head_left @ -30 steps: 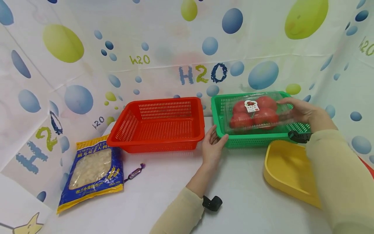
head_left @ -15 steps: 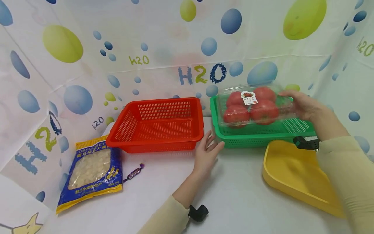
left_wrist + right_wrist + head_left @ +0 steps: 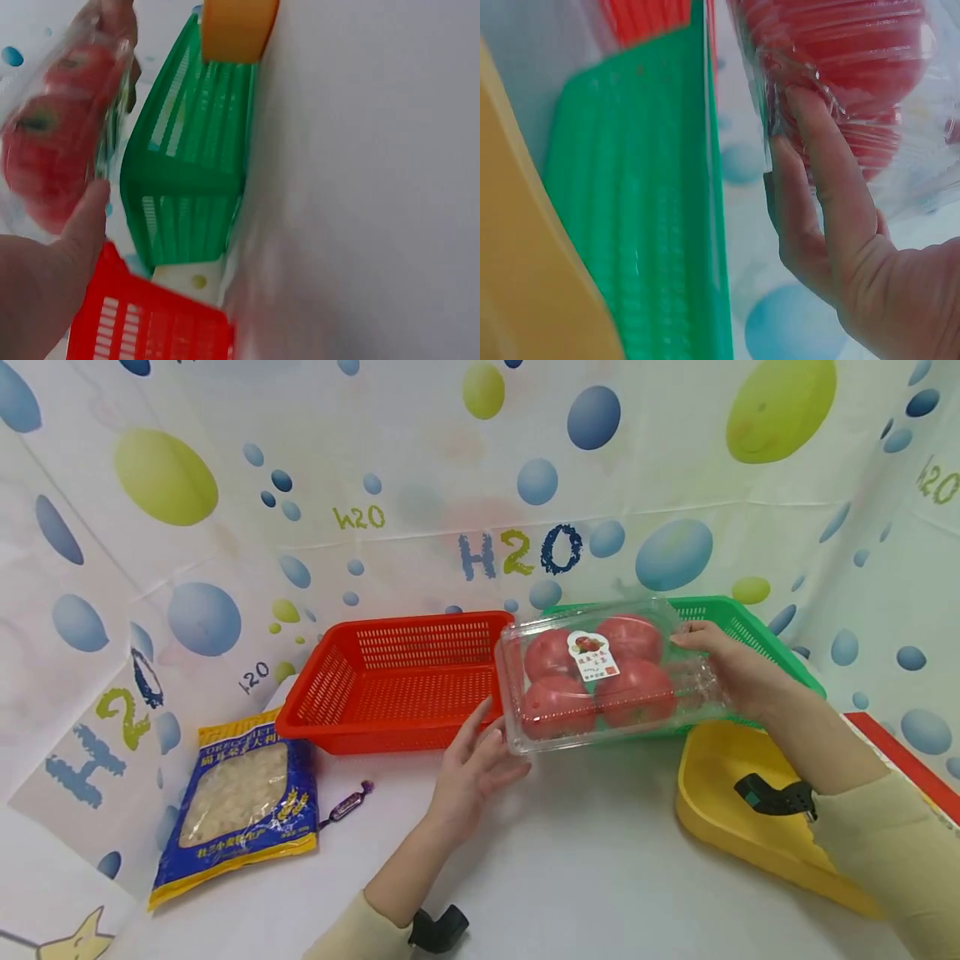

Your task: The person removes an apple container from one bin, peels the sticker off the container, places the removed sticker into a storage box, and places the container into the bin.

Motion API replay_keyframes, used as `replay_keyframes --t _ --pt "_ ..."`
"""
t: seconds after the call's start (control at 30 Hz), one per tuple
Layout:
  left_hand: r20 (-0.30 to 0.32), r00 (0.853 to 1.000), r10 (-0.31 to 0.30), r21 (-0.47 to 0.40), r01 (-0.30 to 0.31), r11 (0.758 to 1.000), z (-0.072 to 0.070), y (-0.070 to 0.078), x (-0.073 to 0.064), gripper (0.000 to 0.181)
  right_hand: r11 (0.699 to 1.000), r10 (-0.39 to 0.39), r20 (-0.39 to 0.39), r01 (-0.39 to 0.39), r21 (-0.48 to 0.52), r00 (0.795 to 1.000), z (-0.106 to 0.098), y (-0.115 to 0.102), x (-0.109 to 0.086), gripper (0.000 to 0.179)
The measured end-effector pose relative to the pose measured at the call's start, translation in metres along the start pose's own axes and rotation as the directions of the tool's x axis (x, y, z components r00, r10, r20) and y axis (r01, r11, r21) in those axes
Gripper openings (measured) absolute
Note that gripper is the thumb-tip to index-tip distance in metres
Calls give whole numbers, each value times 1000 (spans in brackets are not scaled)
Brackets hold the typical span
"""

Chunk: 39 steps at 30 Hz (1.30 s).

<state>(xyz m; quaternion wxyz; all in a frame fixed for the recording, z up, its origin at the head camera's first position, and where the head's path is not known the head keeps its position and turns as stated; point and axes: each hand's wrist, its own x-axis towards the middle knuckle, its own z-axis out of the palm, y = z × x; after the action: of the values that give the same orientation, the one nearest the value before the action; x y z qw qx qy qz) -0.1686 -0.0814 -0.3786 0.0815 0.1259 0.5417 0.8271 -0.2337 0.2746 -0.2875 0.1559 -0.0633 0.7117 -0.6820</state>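
Observation:
A clear plastic box of tomatoes [image 3: 636, 689] with a white label hangs in the air, tilted, in front of the green and red baskets. My right hand [image 3: 738, 668] grips its right end, with fingers under it in the right wrist view. My left hand [image 3: 463, 781] is at the box's lower left corner, fingers spread; whether it touches the plastic I cannot tell. The green basket [image 3: 776, 647] stands behind the box, partly hidden by it. To the left is the red basket [image 3: 405, 735], with nothing in it.
A yellow tray [image 3: 720, 822] lies at the right under my right forearm. On the left lie a blue and yellow bag of pasta [image 3: 236, 793] and a small purple wrapped candy [image 3: 347, 805]. A printed curtain hangs behind the baskets.
My right hand has lifted the tomato box out of the green basket and carried it left and nearer. My left hand has left the green basket's rim and moved left and nearer.

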Motion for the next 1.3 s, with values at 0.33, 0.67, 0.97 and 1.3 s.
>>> replay_keyframes --t 0.33,0.67,0.97,1.3 --pt "21 998 -55 90 53 995 -44 23 -27 68 999 13 37 -15 37 999 55 23 -32 48" --pt "9 992 -124 115 122 986 -60 41 -53 73 999 21 122 -26 41 992 84 46 -49 67" --pt "119 963 -243 165 222 961 -82 37 -70 86 998 53 274 -56 5 960 78 65 -57 73" --pt "151 953 -262 260 218 941 -93 22 -63 82 989 136 267 -115 -93 954 80 84 -57 72"
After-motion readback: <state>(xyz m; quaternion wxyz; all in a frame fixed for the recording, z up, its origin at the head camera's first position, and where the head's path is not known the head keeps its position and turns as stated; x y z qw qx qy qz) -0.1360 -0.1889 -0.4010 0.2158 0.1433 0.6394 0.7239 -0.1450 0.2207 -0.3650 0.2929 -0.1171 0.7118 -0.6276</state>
